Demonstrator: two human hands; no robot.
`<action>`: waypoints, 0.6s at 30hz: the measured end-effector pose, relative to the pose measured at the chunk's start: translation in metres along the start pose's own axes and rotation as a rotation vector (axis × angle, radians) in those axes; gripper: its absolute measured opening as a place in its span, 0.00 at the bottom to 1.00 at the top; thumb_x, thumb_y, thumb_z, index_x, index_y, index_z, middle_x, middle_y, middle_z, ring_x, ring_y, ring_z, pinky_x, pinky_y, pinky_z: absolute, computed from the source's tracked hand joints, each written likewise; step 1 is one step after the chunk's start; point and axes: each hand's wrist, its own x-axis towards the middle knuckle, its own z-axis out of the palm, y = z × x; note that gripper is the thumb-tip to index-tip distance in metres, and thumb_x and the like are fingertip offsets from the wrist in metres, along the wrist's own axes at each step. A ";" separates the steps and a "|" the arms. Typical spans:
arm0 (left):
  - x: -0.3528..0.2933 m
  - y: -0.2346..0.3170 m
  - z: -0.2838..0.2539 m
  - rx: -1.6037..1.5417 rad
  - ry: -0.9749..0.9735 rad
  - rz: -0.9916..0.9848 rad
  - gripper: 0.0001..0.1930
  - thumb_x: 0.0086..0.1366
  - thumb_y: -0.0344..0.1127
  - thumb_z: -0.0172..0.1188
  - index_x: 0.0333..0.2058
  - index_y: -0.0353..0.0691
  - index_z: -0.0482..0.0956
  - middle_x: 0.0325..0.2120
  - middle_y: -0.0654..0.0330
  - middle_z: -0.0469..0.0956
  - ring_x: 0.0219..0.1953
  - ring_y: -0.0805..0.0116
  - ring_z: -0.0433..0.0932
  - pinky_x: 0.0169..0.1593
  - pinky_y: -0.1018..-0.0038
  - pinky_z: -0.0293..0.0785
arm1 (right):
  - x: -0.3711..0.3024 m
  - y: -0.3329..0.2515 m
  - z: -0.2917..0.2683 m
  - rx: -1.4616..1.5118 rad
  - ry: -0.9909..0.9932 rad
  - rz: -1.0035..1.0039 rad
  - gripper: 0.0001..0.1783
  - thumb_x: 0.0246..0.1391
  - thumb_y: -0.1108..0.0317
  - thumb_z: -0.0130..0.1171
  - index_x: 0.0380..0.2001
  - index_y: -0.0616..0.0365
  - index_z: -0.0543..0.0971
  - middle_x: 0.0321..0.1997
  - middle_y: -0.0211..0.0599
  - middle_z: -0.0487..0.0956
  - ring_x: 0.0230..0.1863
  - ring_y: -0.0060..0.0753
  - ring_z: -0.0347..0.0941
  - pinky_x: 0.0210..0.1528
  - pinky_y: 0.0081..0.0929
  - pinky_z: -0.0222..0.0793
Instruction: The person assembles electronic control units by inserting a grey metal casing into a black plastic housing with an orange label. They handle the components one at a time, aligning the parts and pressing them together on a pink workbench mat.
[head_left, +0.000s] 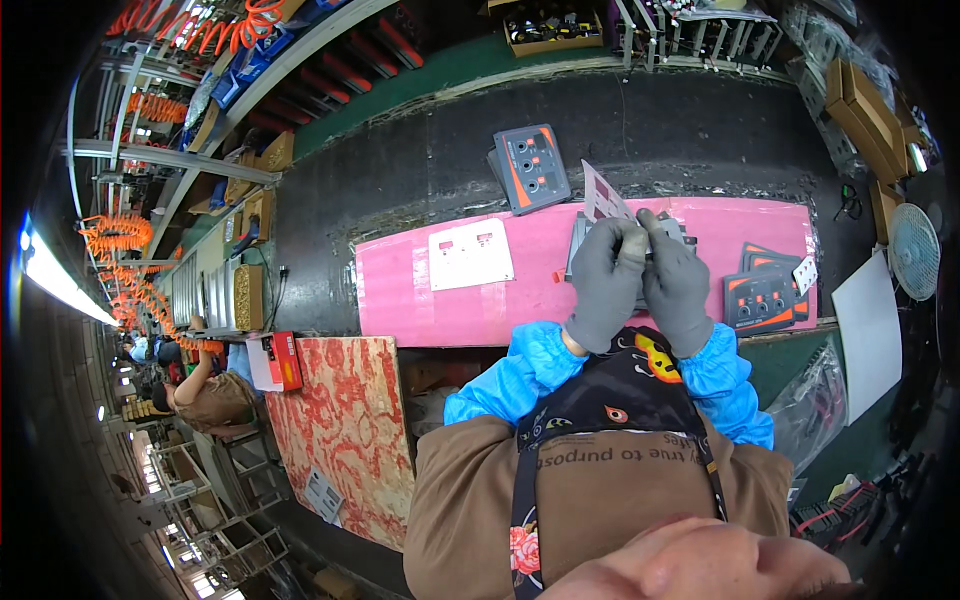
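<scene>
Both of my hands wear grey gloves and meet over the pink work mat. A thin printed sheet [606, 198], pale with dark red patches, stands tilted up from the fingertips. My left hand [606, 278] is closed on its lower part. Pressed close beside it, the fingers of my right hand [676, 285] are closed at the sheet's lower corner; what exactly they pinch is hidden. Under the hands lies a dark grey panel [579, 238], mostly covered. To the left, a white sheet with cut-outs [471, 254] lies flat on the mat.
Grey panels with orange trim [533, 168] are stacked behind the pink mat [400, 290]. More such panels [757, 300] lie at its right end, with a small white card [805, 274] on them. A fan [914, 252] stands far right; a red-and-white box [274, 362] sits left.
</scene>
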 end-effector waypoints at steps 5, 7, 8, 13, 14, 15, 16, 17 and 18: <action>0.006 0.006 -0.012 0.056 -0.062 -0.083 0.11 0.69 0.38 0.59 0.33 0.35 0.73 0.26 0.65 0.73 0.29 0.79 0.70 0.32 0.77 0.69 | 0.009 -0.024 -0.019 0.965 -0.081 0.569 0.24 0.58 0.69 0.58 0.58 0.59 0.74 0.31 0.33 0.81 0.28 0.22 0.76 0.29 0.24 0.70; 0.009 0.006 -0.016 0.065 -0.128 -0.076 0.10 0.70 0.36 0.58 0.33 0.36 0.73 0.26 0.66 0.73 0.30 0.81 0.69 0.32 0.79 0.69 | 0.013 -0.029 -0.020 1.096 -0.025 0.610 0.21 0.62 0.64 0.57 0.56 0.61 0.75 0.29 0.32 0.80 0.27 0.18 0.74 0.27 0.20 0.69; 0.011 0.001 -0.019 0.058 -0.174 -0.067 0.09 0.70 0.36 0.57 0.33 0.36 0.73 0.26 0.66 0.73 0.30 0.81 0.69 0.31 0.79 0.69 | 0.015 -0.026 -0.021 1.055 -0.064 0.663 0.20 0.63 0.62 0.56 0.54 0.62 0.76 0.26 0.32 0.79 0.24 0.18 0.73 0.25 0.19 0.68; 0.020 -0.027 -0.045 -0.452 -0.292 -0.404 0.14 0.70 0.43 0.57 0.43 0.37 0.74 0.29 0.65 0.77 0.29 0.81 0.76 0.27 0.80 0.74 | 0.028 0.007 -0.035 0.896 -0.077 0.909 0.21 0.67 0.55 0.50 0.40 0.66 0.79 0.15 0.31 0.73 0.13 0.18 0.65 0.16 0.18 0.60; 0.020 -0.027 -0.052 -0.628 -0.317 -0.396 0.18 0.69 0.46 0.58 0.46 0.36 0.74 0.30 0.64 0.78 0.28 0.80 0.76 0.26 0.81 0.73 | 0.030 0.011 -0.034 0.909 -0.039 0.940 0.23 0.68 0.53 0.47 0.32 0.63 0.78 0.13 0.31 0.71 0.11 0.19 0.63 0.14 0.18 0.57; 0.020 -0.030 -0.061 -0.805 -0.344 -0.387 0.23 0.68 0.50 0.59 0.49 0.35 0.74 0.32 0.63 0.78 0.27 0.79 0.77 0.24 0.81 0.73 | 0.029 0.020 -0.033 0.957 -0.035 0.966 0.23 0.68 0.52 0.46 0.31 0.62 0.77 0.13 0.31 0.71 0.11 0.19 0.63 0.14 0.18 0.56; 0.026 -0.037 -0.071 -0.872 -0.374 -0.349 0.26 0.67 0.52 0.60 0.51 0.35 0.73 0.32 0.62 0.79 0.24 0.79 0.76 0.23 0.84 0.71 | 0.024 0.032 -0.031 1.003 -0.031 0.994 0.23 0.68 0.52 0.46 0.30 0.61 0.77 0.13 0.31 0.71 0.11 0.20 0.63 0.14 0.18 0.56; 0.023 -0.040 -0.075 -0.938 -0.261 -0.358 0.25 0.67 0.50 0.60 0.51 0.35 0.73 0.30 0.64 0.77 0.21 0.81 0.72 0.21 0.86 0.67 | 0.022 0.041 -0.029 1.050 -0.029 1.021 0.24 0.68 0.51 0.45 0.29 0.60 0.77 0.13 0.30 0.71 0.11 0.20 0.63 0.14 0.17 0.55; 0.026 -0.053 -0.089 -1.135 -0.318 -0.401 0.24 0.67 0.49 0.60 0.51 0.35 0.73 0.28 0.65 0.76 0.21 0.82 0.70 0.21 0.87 0.65 | 0.021 0.045 -0.027 1.113 -0.038 1.007 0.24 0.68 0.50 0.44 0.28 0.57 0.75 0.13 0.30 0.71 0.11 0.20 0.63 0.13 0.17 0.54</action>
